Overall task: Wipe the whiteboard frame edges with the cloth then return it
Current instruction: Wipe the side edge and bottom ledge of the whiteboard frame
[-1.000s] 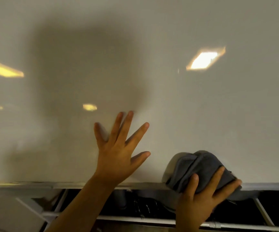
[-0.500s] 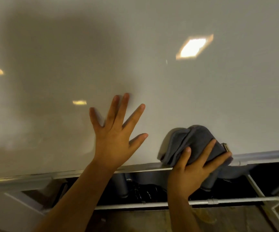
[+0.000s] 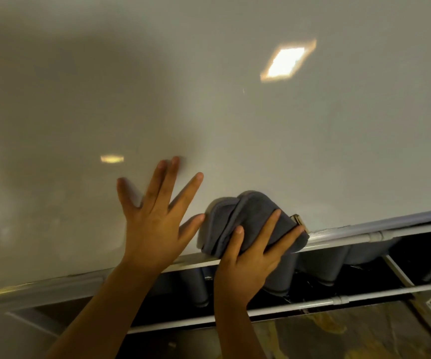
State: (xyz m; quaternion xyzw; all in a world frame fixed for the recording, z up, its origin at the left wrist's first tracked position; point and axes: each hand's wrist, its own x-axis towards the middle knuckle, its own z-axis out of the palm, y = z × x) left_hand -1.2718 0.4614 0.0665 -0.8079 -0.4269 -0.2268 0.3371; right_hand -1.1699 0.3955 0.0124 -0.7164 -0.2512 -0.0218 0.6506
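Right hand is closed around a bunched grey cloth and pushes it down onto the bottom frame edge of the whiteboard. The cloth sits low in the middle of the picture, right where the white board meets its metal strip. It looks folded into a thick pad, likely so it fills the palm and rubs the thin edge well. The fingers spread over the top of the cloth and point up and to the right, while the wrist comes up from the bottom of the picture.

Left hand is open and holds nothing. It lies flat on the board, just left of the cloth, with its fingers fanned wide and pointing up. Its thumb almost touches the cloth. It probably leans there to keep the person steady while the other hand rubs. The fingertips look a little blurry.

A small metal clip peeks out at the right side of the cloth. Under the frame, thin white bars of the stand cross a dark gap.
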